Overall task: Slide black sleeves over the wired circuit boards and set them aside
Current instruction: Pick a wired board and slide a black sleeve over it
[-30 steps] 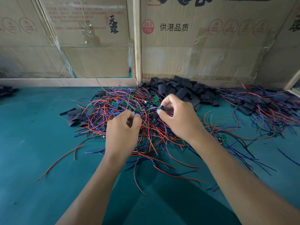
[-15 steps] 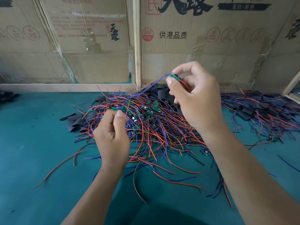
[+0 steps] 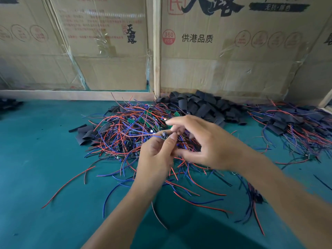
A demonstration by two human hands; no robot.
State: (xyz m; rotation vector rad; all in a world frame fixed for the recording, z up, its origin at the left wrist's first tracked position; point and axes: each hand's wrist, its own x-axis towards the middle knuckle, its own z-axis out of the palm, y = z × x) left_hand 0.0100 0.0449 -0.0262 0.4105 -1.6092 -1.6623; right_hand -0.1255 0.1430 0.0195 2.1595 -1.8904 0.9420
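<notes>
A tangled heap of small green circuit boards with red and blue wires (image 3: 129,130) lies on the teal table (image 3: 36,168). Behind it sits a pile of loose black sleeves (image 3: 203,105). My left hand (image 3: 156,155) pinches a small wired circuit board (image 3: 164,136) by thumb and fingertips, above the heap. My right hand (image 3: 203,142) is beside it, fingers spread and loosely curved around the same spot; motion blur hides whether it holds anything. Sleeved boards with wires (image 3: 294,124) lie piled at the right.
Cardboard boxes (image 3: 233,51) and a wooden rail (image 3: 71,95) wall off the back of the table. A few black sleeves (image 3: 85,133) lie left of the heap. Loose red and blue wires (image 3: 194,194) trail toward me. More dark pieces (image 3: 9,103) sit at the far left.
My right hand lifted a wired board out of the heap, then came down toward my left hand. My left hand rose from the heap and now pinches the board.
</notes>
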